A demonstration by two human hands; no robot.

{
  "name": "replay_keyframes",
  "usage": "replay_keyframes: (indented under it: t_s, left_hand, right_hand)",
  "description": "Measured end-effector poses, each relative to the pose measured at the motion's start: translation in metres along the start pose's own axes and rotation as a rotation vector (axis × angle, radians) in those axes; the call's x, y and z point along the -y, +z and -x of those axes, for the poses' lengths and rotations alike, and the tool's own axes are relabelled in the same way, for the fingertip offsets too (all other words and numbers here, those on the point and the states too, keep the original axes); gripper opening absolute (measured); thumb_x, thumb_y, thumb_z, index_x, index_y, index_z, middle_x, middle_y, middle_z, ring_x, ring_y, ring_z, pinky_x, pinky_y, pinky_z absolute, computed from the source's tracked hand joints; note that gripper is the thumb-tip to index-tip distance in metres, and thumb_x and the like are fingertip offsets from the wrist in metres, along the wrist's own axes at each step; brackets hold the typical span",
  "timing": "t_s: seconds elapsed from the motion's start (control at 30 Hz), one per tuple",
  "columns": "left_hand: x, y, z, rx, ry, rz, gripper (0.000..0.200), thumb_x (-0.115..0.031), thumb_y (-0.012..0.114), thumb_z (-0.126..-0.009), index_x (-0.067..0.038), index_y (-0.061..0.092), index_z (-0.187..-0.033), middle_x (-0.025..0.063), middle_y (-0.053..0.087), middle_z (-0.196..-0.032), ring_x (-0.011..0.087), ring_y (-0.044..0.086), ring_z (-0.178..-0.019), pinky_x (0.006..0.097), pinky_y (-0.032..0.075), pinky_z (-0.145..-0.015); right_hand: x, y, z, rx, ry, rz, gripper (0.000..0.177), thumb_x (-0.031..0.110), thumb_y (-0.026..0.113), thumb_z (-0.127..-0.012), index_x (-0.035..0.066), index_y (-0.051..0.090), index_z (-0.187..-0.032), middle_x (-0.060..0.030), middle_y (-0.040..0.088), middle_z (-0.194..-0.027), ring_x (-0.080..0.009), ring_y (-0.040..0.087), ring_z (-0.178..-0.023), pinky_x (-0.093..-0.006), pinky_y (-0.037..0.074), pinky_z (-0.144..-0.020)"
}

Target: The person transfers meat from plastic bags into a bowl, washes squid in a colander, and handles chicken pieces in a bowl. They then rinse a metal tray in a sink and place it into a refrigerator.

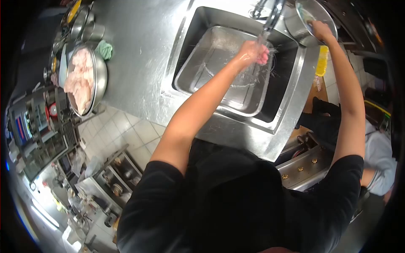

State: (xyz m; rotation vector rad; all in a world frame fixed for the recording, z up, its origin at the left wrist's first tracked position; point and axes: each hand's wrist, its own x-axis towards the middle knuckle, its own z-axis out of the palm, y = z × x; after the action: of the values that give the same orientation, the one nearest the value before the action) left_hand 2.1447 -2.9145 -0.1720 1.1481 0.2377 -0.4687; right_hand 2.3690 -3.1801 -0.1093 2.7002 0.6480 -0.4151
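Observation:
Under the running faucet (275,17), my left hand (252,54) is in the stream of water, its fingers curled and wet. Below it a rectangular metal pan (223,46) lies in the sink (181,63), with some water in it. My right hand (321,31) reaches into a round metal pot (295,26) at the sink's far right corner. Its fingers are bent around something pale and greenish inside the pot that I cannot make out.
A metal bowl (101,80) heaped with raw pale meat (81,78) stands at the counter's left, beside a green cloth (104,49). A yellow object (322,61) lies right of the sink. Another person (377,152) is at the right, near a stove (300,166).

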Motion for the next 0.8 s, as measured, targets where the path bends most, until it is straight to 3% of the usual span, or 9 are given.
replay_keyframes:
  t_s: [0.03, 0.17, 0.27, 0.4, 0.57, 0.63, 0.73, 0.77, 0.8]
  left_hand:
    - [0.010, -0.012, -0.005, -0.020, -0.006, 0.009, 0.021, -0.024, 0.057, -0.086, -0.003, 0.060, -0.085, 0.0075, 0.061, -0.069, 0.0157, 0.060, -0.059, 0.0288, 0.049, -0.053]
    - [0.019, -0.047, 0.040, -0.294, 0.205, -0.923, 0.021, -0.018, 0.062, -0.076, 0.000, 0.063, -0.087, 0.0154, 0.064, -0.081, 0.0289, 0.063, -0.075, 0.0378, 0.049, -0.069]
    - [0.015, -0.058, 0.119, -0.172, 0.118, -0.994, 0.027, -0.021, 0.060, -0.078, -0.001, 0.064, -0.096, 0.0173, 0.062, -0.095, 0.0344, 0.058, -0.091, 0.0411, 0.045, -0.081]
    - [0.017, -0.036, 0.180, 0.029, 0.013, -1.147, 0.031, -0.033, 0.057, -0.082, -0.005, 0.065, -0.094, 0.0138, 0.063, -0.092, 0.0320, 0.059, -0.086, 0.0395, 0.046, -0.077]
    - [0.017, -0.036, 0.184, 0.203, 0.106, -1.334, 0.035, -0.040, 0.057, -0.079, -0.006, 0.065, -0.078, 0.0103, 0.061, -0.079, 0.0284, 0.059, -0.079, 0.0385, 0.047, -0.070]
    - [0.018, -0.043, 0.185, 0.201, 0.158, -1.306, 0.033, -0.040, 0.060, -0.077, -0.007, 0.064, -0.078, 0.0097, 0.060, -0.079, 0.0289, 0.059, -0.078, 0.0391, 0.046, -0.069]
    - [0.020, -0.052, 0.183, 0.239, 0.102, -1.304, 0.033, -0.041, 0.062, -0.075, -0.008, 0.064, -0.078, 0.0083, 0.058, -0.078, 0.0273, 0.058, -0.078, 0.0382, 0.046, -0.067]
    - [0.020, -0.050, 0.185, 0.220, 0.133, -1.313, 0.034, -0.042, 0.062, -0.074, -0.008, 0.064, -0.076, 0.0078, 0.059, -0.077, 0.0256, 0.059, -0.079, 0.0369, 0.047, -0.069]
    - [0.020, -0.051, 0.185, 0.198, 0.167, -1.325, 0.035, -0.043, 0.063, -0.074, -0.007, 0.063, -0.074, 0.0072, 0.059, -0.076, 0.0239, 0.059, -0.079, 0.0356, 0.047, -0.071]
  right_hand:
    - [-0.007, 0.006, -0.004, -0.052, 0.036, 0.036, 0.052, 0.008, 0.053, -0.071, 0.016, 0.049, -0.123, -0.0194, 0.061, -0.104, -0.0357, 0.058, -0.097, -0.0441, 0.046, -0.082]
    - [0.016, -0.049, 0.047, -0.305, 0.193, -0.067, 0.046, 0.024, 0.060, -0.073, 0.012, 0.051, -0.116, -0.0191, 0.062, -0.096, -0.0366, 0.059, -0.090, -0.0442, 0.047, -0.077]
    - [0.065, -0.046, 0.095, -0.668, -0.120, -0.270, 0.047, 0.017, 0.065, -0.072, 0.014, 0.053, -0.117, -0.0161, 0.061, -0.100, -0.0346, 0.058, -0.090, -0.0420, 0.047, -0.078]
    - [0.224, 0.002, 0.108, -0.353, -0.479, -0.571, 0.054, 0.016, 0.068, -0.071, 0.013, 0.052, -0.122, -0.0151, 0.059, -0.099, -0.0330, 0.056, -0.094, -0.0403, 0.042, -0.085]
    - [0.391, 0.047, 0.079, -0.412, -0.574, -0.883, 0.055, 0.011, 0.061, -0.078, 0.014, 0.044, -0.130, -0.0144, 0.047, -0.124, -0.0328, 0.050, -0.106, -0.0427, 0.039, -0.091]
    - [0.430, 0.074, 0.054, -0.618, -0.617, -0.924, 0.060, 0.003, 0.056, -0.078, 0.012, 0.037, -0.134, -0.0183, 0.037, -0.134, -0.0352, 0.045, -0.114, -0.0442, 0.036, -0.096]
    - [0.457, 0.128, -0.009, -0.686, -0.141, -0.916, 0.070, -0.005, 0.051, -0.075, 0.009, 0.026, -0.139, -0.0245, 0.024, -0.140, -0.0402, 0.041, -0.118, -0.0429, 0.038, -0.096]
    - [0.460, 0.136, -0.022, -0.677, -0.138, -0.918, 0.070, -0.005, 0.051, -0.075, 0.009, 0.026, -0.139, -0.0245, 0.024, -0.140, -0.0402, 0.041, -0.118, -0.0429, 0.038, -0.096]
    - [0.462, 0.142, -0.037, -0.745, -0.005, -0.927, 0.051, 0.000, 0.050, -0.076, 0.006, 0.040, -0.126, -0.0240, 0.040, -0.125, -0.0384, 0.047, -0.109, -0.0422, 0.040, -0.091]
